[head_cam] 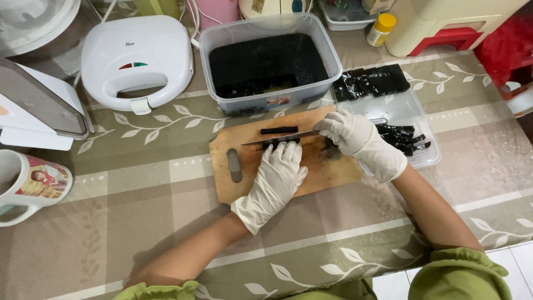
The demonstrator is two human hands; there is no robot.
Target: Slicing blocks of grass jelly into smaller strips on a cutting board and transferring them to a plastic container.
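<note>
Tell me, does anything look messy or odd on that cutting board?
A dark smear stains the wooden cutting board beside the right hand gripping the knife. One cut black strip lies apart beyond the blade. Otherwise nothing stands out.

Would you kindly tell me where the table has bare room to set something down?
Free: the tablecloth between mug and cutting board, and right of the clear tray. Crowded: the far edge, with sandwich maker and tub.

Just one view here, a head cam that looked steeply down over the person's own forearms at the counter [139,189]. It sat fairly close, with the wooden cutting board [333,166] near frame centre and appliances lining the far edge up top.
</note>
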